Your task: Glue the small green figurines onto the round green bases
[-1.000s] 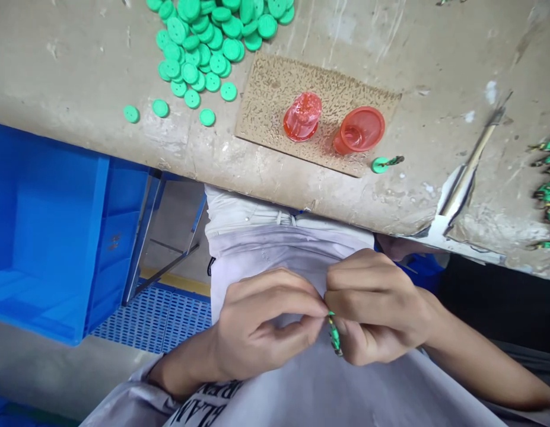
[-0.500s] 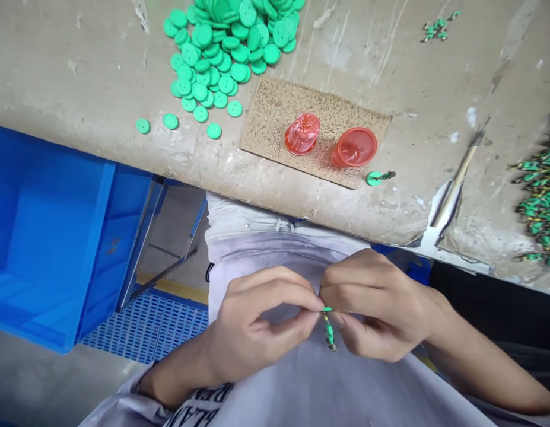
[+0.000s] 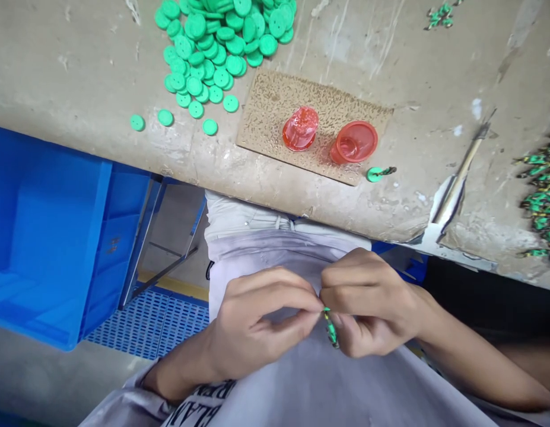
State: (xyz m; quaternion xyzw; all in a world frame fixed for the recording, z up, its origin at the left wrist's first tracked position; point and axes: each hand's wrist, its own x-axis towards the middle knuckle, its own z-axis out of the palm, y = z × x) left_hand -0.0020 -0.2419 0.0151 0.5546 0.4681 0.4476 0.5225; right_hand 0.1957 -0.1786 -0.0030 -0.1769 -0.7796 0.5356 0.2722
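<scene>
The left hand (image 3: 257,329) and right hand (image 3: 372,302) are raised in front of the torso, knuckles up, wrists angled inward, meeting at the centre above a lilac work shirt (image 3: 301,379); the forearms enter from the lower left and lower right. Above the hands lies the edge of a worn, scuffed workbench (image 3: 88,71); on it sit a heap of green four-hole buttons (image 3: 212,47), a textured cork-like mat (image 3: 268,112) bearing two red translucent plastic cups (image 3: 300,128), and a green button with a short strand attached (image 3: 376,174). A mass of green-and-dark pieces (image 3: 540,201) lies at the bench's right edge. Below the bench, to the left, stands a blue plastic crate (image 3: 56,237) beside blue perforated floor grating (image 3: 145,323). The fingers of both hands are drawn together; the left fingertips (image 3: 312,302) and right fingertips (image 3: 328,290) pinch a small green-and-dark twisted piece (image 3: 330,327) between them; its upper end sits at the pinch and its lower length hangs clear below the fingertips, just beside the right thumb.
</scene>
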